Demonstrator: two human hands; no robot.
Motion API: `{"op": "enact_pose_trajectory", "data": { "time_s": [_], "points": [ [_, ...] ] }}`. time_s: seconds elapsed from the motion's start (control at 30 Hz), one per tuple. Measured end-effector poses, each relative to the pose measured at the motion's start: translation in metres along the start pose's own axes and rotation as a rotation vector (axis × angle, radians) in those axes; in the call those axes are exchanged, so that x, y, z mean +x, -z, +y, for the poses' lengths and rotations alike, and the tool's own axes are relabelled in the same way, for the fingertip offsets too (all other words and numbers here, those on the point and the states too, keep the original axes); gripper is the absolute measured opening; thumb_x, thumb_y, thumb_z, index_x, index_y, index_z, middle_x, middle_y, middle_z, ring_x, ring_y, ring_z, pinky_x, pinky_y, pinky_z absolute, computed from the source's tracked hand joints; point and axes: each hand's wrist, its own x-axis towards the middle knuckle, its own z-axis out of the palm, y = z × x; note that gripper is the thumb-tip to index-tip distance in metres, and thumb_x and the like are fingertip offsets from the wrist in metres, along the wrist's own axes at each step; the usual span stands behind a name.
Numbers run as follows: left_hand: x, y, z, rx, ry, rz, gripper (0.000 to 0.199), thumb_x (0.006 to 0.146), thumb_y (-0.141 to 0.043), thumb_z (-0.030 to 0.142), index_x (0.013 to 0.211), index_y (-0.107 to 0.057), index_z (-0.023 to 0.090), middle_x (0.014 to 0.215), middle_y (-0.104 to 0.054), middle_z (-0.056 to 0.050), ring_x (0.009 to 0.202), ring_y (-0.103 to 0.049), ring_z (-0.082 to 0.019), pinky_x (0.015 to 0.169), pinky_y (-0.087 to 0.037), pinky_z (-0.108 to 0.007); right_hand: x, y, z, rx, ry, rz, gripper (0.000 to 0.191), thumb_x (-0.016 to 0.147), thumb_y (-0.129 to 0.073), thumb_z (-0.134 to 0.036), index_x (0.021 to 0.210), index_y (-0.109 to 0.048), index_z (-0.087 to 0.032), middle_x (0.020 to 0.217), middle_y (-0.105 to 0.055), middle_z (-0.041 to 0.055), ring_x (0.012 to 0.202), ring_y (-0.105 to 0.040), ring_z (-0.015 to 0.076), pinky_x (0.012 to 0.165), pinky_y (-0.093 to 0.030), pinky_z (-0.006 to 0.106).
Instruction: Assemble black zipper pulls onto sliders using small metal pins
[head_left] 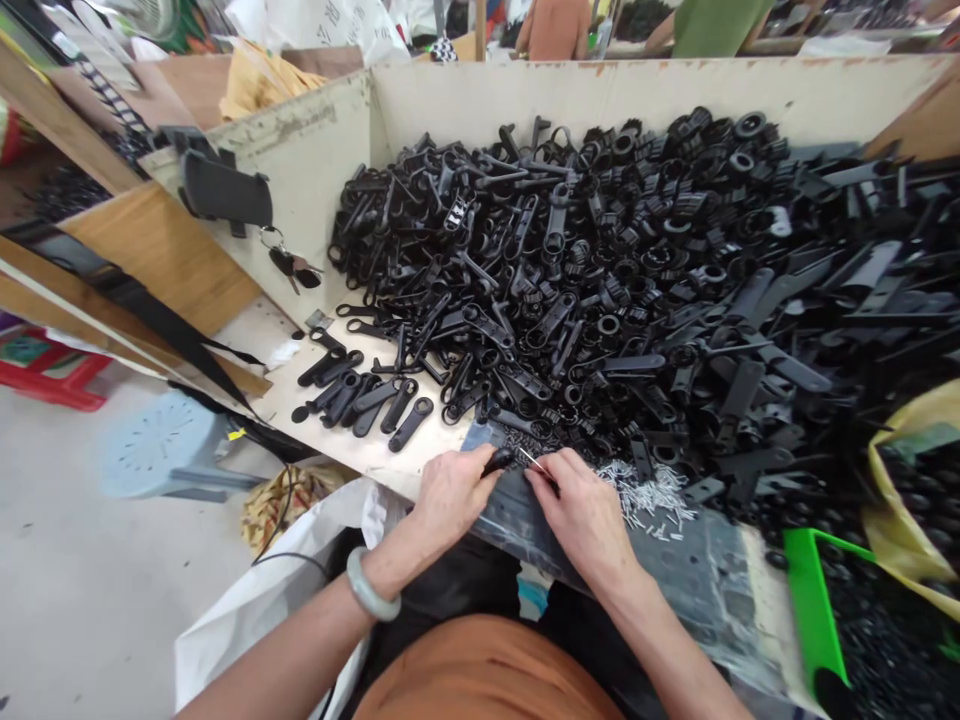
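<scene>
My left hand [450, 492] grips a small black plastic part [498, 461] at the near edge of the workbench. My right hand [581, 510] pinches a thin metal pin [531, 461] whose tip meets that part. A loose heap of small silver pins [649, 492] lies just right of my right hand. A huge pile of black plastic levers and rings [615, 280] fills the bench behind my hands. A short row of assembled black levers [367, 400] lies to the left of the pile. A pale bangle [369, 590] circles my left wrist.
A pale wall [300, 170] bounds the bench at left and back, with a black pouch [225, 190] and keys [292, 265] hanging on it. A green bin [814, 610] and yellow bag [907, 500] sit at right. A white sack [262, 600] and grey stool [161, 450] stand on the left floor.
</scene>
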Motion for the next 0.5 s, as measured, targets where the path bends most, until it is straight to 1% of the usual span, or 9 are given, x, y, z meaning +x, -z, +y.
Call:
{"op": "enact_pose_trajectory", "data": {
  "time_s": [0.07, 0.17, 0.23, 0.33, 0.4, 0.47, 0.5],
  "points": [
    [0.002, 0.003, -0.006, -0.019, -0.04, -0.021, 0.018, 0.097, -0.056, 0.035, 0.096, -0.069, 0.022, 0.081, -0.075, -0.007, 0.076, -0.071, -0.024, 0.066, -0.042, -0.028, 0.001, -0.003, 0.001, -0.073, -0.001, -0.022, 0.033, 0.105, -0.043, -0.036, 0.085, -0.066, -0.023, 0.086, -0.066, 0.0058, 0.072, -0.065, 0.0199, 0.065, -0.044, 0.031],
    [0.003, 0.007, -0.015, -0.058, -0.137, -0.059, 0.014, 0.095, -0.059, 0.032, 0.094, -0.069, 0.022, 0.079, -0.073, -0.005, 0.074, -0.069, -0.022, 0.067, -0.042, -0.027, 0.0, -0.001, 0.004, -0.059, 0.001, -0.055, 0.03, 0.103, -0.044, -0.031, 0.086, -0.067, -0.022, 0.086, -0.065, 0.0059, 0.074, -0.065, 0.0209, 0.067, -0.044, 0.032],
    [0.003, 0.009, -0.019, -0.066, -0.175, -0.062, 0.012, 0.094, -0.059, 0.029, 0.092, -0.069, 0.023, 0.079, -0.072, -0.005, 0.073, -0.068, -0.022, 0.067, -0.041, -0.027, -0.003, 0.004, 0.005, 0.027, -0.006, -0.063, 0.028, 0.102, -0.046, -0.031, 0.088, -0.069, -0.022, 0.086, -0.066, 0.0059, 0.077, -0.065, 0.0213, 0.069, -0.045, 0.032],
    [0.001, 0.01, -0.015, -0.15, -0.173, -0.028, 0.013, 0.093, -0.058, 0.027, 0.085, -0.068, 0.022, 0.073, -0.068, -0.002, 0.069, -0.063, -0.019, 0.066, -0.039, -0.027, -0.011, 0.012, 0.004, 0.258, -0.07, -0.042, 0.026, 0.099, -0.055, -0.038, 0.087, -0.072, -0.023, 0.085, -0.068, 0.005, 0.075, -0.063, 0.0201, 0.07, -0.047, 0.032],
    [-0.001, 0.01, -0.006, -0.352, -0.117, 0.015, 0.017, 0.091, -0.059, 0.029, 0.078, -0.066, 0.02, 0.068, -0.063, 0.0, 0.066, -0.059, -0.016, 0.065, -0.039, -0.026, -0.017, 0.014, -0.001, 0.462, -0.169, 0.004, 0.027, 0.094, -0.062, -0.045, 0.086, -0.074, -0.022, 0.081, -0.068, 0.0039, 0.068, -0.058, 0.018, 0.065, -0.046, 0.03],
    [-0.004, 0.01, 0.007, -0.678, -0.011, 0.033, 0.019, 0.09, -0.061, 0.034, 0.078, -0.065, 0.019, 0.065, -0.058, 0.001, 0.061, -0.053, -0.013, 0.061, -0.038, -0.024, -0.02, 0.014, -0.007, 0.684, -0.299, 0.061, 0.032, 0.089, -0.068, -0.052, 0.087, -0.076, -0.021, 0.077, -0.067, 0.0026, 0.06, -0.051, 0.0147, 0.056, -0.042, 0.027],
    [-0.007, 0.01, 0.015, -0.857, 0.055, 0.02, 0.021, 0.089, -0.062, 0.037, 0.081, -0.065, 0.018, 0.063, -0.055, 0.003, 0.057, -0.049, -0.011, 0.057, -0.036, -0.023, -0.021, 0.013, -0.01, 0.783, -0.355, 0.082, 0.034, 0.087, -0.07, -0.054, 0.089, -0.076, -0.02, 0.076, -0.066, 0.0019, 0.056, -0.047, 0.0129, 0.052, -0.039, 0.026]
  ]
}}
